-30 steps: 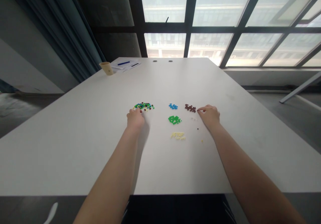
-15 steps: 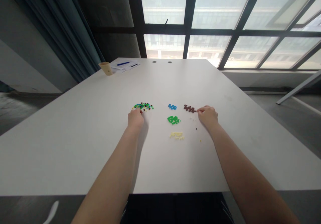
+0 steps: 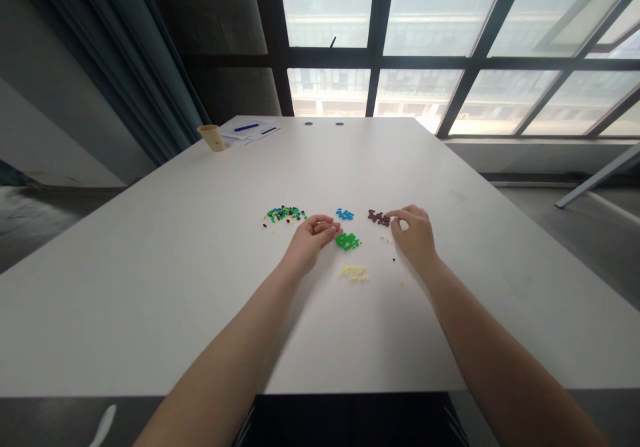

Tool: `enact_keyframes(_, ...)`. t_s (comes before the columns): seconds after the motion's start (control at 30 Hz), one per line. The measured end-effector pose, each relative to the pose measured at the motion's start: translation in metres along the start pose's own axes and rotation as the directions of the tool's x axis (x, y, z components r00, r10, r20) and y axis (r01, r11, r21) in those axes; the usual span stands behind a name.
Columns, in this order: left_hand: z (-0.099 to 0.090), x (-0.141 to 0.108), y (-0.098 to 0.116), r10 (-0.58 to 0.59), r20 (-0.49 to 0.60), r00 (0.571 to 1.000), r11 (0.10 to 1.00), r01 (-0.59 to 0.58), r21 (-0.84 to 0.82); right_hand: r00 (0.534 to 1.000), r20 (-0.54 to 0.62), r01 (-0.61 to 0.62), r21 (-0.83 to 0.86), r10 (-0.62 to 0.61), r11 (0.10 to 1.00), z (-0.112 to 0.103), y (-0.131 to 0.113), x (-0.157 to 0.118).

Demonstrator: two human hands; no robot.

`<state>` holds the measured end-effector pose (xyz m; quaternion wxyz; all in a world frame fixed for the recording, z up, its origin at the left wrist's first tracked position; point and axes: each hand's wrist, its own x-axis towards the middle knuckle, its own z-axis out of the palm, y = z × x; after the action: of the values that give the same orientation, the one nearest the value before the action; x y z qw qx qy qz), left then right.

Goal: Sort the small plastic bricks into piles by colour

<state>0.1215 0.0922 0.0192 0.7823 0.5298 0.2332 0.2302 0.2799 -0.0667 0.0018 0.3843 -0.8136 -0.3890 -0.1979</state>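
Over from the mixed pile point(image 3: 285, 213) swings my left hand point(image 3: 310, 240), fingers nearly pinched beside the green pieces point(image 3: 347, 241), my right hand point(image 3: 415, 233) likewise beside the brown pieces point(image 3: 379, 217), what either holds unclear.

Left fingers point(image 3: 321, 220) bent; green pieces point(image 3: 347, 241) near.
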Motion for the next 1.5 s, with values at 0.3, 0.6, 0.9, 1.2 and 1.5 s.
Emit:
enact_keyframes(0.3, 0.027, -0.023, -0.009, -0.295, 0.119, 0.948, 0.898, 0.318, -0.304, 0.936, 0.074, 0.310, 0.287, -0.344, 0.906, -0.010, -0.053, -0.023)
enact_keyframes(0.6, 0.027, -0.026, -0.013, -0.365, 0.218, 0.905, 0.837, 0.421, -0.350, 0.929, 0.114, 0.309, 0.281, -0.352, 0.908, -0.009, -0.052, -0.023)
enact_keyframes(0.9, 0.023, -0.023, -0.016, -0.346, 0.283, 0.895, 0.876, 0.416, -0.243, 0.925, 0.099, 0.331, 0.263, -0.367, 0.906, -0.010, -0.056, -0.026)
enact_keyframes(1.2, 0.021, -0.021, -0.019, -0.341, 0.283, 0.896, 0.899, 0.399, -0.181, 0.914, 0.106, 0.358, 0.241, -0.391, 0.902, -0.011, -0.055, -0.025)
enact_keyframes(1.5, 0.020, -0.024, -0.014, -0.435, 0.355, 0.828, 0.766, 0.547, -0.337, 0.935, 0.068, 0.317, 0.277, -0.347, 0.907, -0.013, -0.054, -0.024)
